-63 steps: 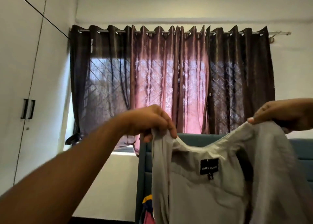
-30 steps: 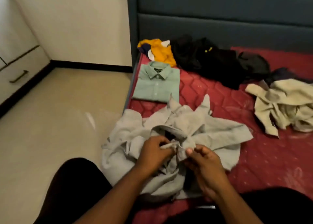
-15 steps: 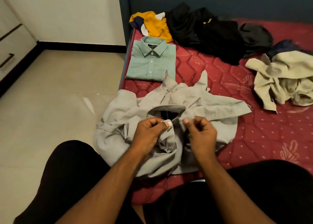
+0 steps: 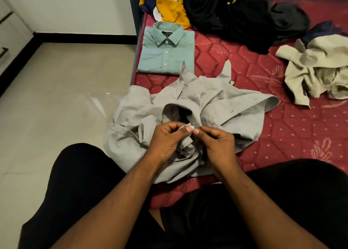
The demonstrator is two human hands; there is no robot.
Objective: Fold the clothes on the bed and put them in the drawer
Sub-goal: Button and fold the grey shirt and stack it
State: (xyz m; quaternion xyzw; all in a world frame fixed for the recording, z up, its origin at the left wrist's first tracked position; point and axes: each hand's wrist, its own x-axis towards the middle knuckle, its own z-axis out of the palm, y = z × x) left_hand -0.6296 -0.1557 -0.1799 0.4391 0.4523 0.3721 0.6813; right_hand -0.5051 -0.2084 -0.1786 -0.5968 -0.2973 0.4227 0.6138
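- The grey shirt (image 4: 190, 105) is spread crumpled on the red mattress (image 4: 282, 135), at its near left corner.
- Its collar front is pinched by the left hand (image 4: 167, 139) and the right hand (image 4: 218, 145) — possibly at a button.
- A folded green shirt (image 4: 165, 49) lies just beyond the grey shirt.

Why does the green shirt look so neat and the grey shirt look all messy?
The green shirt is folded into a flat rectangle with its buttons done up; the grey shirt lies spread out and crumpled, sleeves sticking out. Nobody touches the green shirt, while the left hand and right hand pinch the grey shirt near its collar. The green shirt sits wholly on the red mattress; the grey shirt hangs over its edge. Both are collared shirts.
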